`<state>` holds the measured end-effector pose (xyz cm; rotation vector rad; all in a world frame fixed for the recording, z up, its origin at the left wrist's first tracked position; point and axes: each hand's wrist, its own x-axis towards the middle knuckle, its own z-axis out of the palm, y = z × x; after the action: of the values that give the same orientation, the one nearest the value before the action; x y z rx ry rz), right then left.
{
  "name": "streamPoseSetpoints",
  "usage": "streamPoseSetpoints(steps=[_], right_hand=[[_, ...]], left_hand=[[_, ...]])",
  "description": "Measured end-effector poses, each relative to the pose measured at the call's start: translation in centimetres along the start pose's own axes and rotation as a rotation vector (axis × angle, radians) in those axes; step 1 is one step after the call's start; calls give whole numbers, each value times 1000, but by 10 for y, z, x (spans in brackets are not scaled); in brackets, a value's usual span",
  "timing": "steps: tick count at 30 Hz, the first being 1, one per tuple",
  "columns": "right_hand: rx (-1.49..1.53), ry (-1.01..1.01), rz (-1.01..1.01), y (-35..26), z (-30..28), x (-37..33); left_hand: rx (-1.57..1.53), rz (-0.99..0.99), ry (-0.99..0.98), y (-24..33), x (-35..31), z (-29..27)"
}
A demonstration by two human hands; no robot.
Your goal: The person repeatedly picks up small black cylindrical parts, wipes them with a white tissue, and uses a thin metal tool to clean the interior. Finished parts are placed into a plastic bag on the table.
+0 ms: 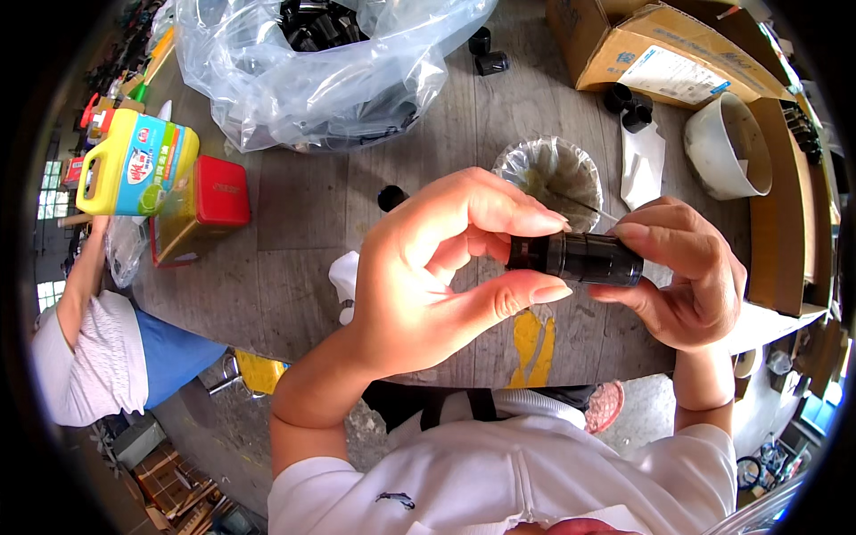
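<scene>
A short black cylinder [584, 258], glossy and ringed near its middle, is held level between my two hands above the table's near part. My left hand [437, 267] grips its left end between thumb and fingers. The thumb and fingertips of my right hand [682, 267] close on its right end. What the cylinder is I cannot make out. Just beyond it stands a small tub [553, 160] lined with clear plastic, with a thin stick leaning over its rim. Behind my left hand lies a small black cap-like piece [390, 198].
A big clear bag [312, 98] of black parts lies at the back left. A yellow jug [138, 160] and a red-topped tin [209, 205] stand at left, near another person's arm [82, 276]. Cardboard boxes [678, 49] and a white pot [713, 147] occupy the right.
</scene>
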<state>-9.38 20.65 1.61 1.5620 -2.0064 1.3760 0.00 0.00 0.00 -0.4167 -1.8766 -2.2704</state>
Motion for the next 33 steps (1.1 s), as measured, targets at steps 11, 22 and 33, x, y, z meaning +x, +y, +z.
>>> streamPoseSetpoints(steps=[11, 22, 33], right_hand=[[-15, -51, 3, -4, -4, 4], [-179, -27, -153, 3, 3, -1], [230, -155, 275, -12, -1, -10]], left_hand=[[8, -21, 58, 2, 0, 5], [503, 200, 9, 6, 3, 3], [576, 368, -10, 7, 2, 15]])
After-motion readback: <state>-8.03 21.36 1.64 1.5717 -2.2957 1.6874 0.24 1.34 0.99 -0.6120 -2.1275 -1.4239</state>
